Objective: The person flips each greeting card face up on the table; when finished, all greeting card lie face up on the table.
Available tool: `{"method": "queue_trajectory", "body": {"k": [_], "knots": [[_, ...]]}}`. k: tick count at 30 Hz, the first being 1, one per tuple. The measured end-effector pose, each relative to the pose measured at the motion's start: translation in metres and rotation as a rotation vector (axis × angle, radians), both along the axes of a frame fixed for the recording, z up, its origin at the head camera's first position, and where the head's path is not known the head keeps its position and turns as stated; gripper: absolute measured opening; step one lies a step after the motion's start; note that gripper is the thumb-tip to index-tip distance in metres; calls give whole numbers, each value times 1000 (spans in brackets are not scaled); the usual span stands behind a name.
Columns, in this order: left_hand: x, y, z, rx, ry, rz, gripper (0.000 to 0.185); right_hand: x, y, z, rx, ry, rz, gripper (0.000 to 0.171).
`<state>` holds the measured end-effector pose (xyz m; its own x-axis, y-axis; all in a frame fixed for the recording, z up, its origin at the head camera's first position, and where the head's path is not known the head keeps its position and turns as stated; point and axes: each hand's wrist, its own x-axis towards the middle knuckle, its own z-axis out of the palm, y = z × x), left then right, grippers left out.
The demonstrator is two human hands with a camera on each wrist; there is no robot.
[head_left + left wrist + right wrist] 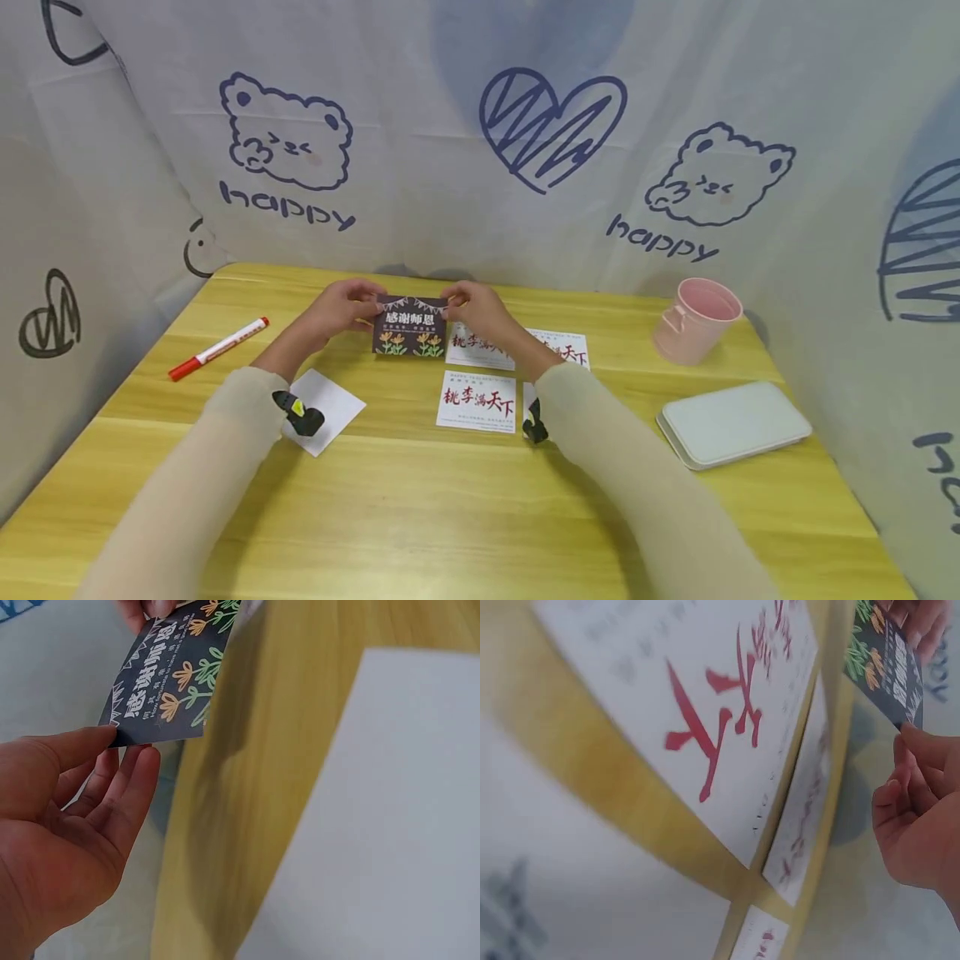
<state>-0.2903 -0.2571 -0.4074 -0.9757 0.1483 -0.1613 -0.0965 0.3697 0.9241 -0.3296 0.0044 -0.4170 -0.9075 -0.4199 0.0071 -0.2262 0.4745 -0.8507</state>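
Dark card stock, printed with white characters and orange flowers, is what both hands carry: I read this as the card being held up for inspection, lifted just above the wooden table (480, 500) toward its far edge. Starting at the left end of the grip, my left hand (341, 307) pinches the dark card (409, 326) by its upper left corner, thumb on one face and fingers behind, as the left wrist view shows. Outward of that hand lies a red marker (218, 348), well apart, and nearer me a blank white sheet (327, 408). At the other end of the grip, my right hand (477, 310) pinches the upper right corner between thumb and fingertips. Just under and beside that hand lie white cards with red lettering (477, 401), flat on the table. Farther right stand a pink cup (697, 321) and a white tray (733, 422), both well clear. My judgement: the next move calls for keeping both pinches light, so the card neither bends nor slips, and picking a bare spot beside the white cards.
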Motion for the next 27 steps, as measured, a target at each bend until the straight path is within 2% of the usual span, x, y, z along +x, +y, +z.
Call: {"method": "queue_trajectory", "body": {"k": [5, 11, 16, 21, 27], "knots": [[-15, -2, -11, -83, 4, 13, 36, -15, -8, -8, 34, -35, -29, 25], [-25, -8, -18, -252, 53, -46, 32, -19, -13, -14, 121, -14, -10, 27], [-28, -12, -21, -326, 97, -87, 30, -18, -15, -17, 202, 23, 22, 27], [-29, -12, -23, -373, 75, -116, 29, -19, -16, -20, 253, 22, 40, 25], [-30, -10, -26, -421, 73, -118, 30, -21, -18, -24, 287, 25, 51, 27]]}}
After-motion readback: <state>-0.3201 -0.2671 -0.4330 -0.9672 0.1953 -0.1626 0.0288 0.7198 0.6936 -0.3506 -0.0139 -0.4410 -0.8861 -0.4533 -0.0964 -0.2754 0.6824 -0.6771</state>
